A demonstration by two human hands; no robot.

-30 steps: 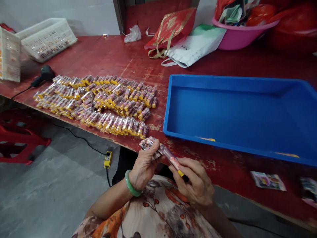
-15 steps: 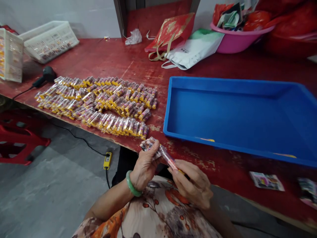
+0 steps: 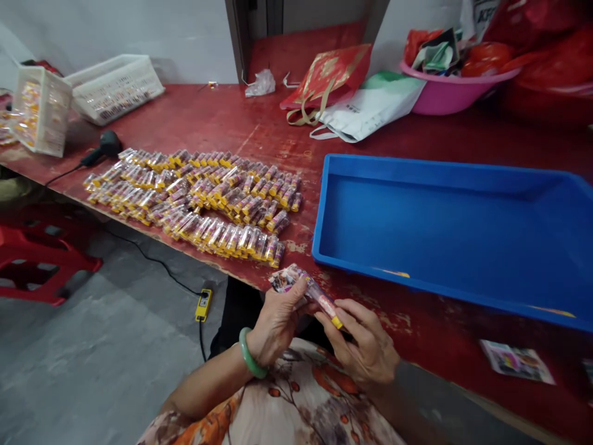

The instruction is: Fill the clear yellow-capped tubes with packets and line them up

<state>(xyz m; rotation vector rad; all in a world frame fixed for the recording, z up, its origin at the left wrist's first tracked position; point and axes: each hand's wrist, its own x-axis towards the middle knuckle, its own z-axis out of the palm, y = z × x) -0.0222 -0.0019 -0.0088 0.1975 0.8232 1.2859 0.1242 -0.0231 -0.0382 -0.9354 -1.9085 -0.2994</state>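
Observation:
Over the table's front edge, my left hand point(image 3: 278, 318) is closed, its thumb pressing on a small bunch of printed plastic sleeves point(image 3: 286, 278). From beside that thumb a slim clear tube point(image 3: 320, 298) with a yellow end slants down to the right. My right hand point(image 3: 364, 346) pinches this tube near its yellow end; the thumb is partly hidden. Many similar yellow-ended tubes point(image 3: 222, 238) lie in rows to the left of my hands. A flat printed sleeve point(image 3: 516, 360) rests on the table at the right.
A large blue tray point(image 3: 445, 228) stands to the right. Behind are a red gift bag point(image 3: 331, 74), a white bag point(image 3: 370, 105) and a pink basin point(image 3: 458, 93). White baskets point(image 3: 115, 89) and a black hair dryer point(image 3: 104, 147) are at left; a red stool point(image 3: 41, 259) is below.
The view has shifted slightly, so everything sits lower and farther right. My right fingers have moved on the tube, and its yellow end shows more fully. Both hands keep their hold.

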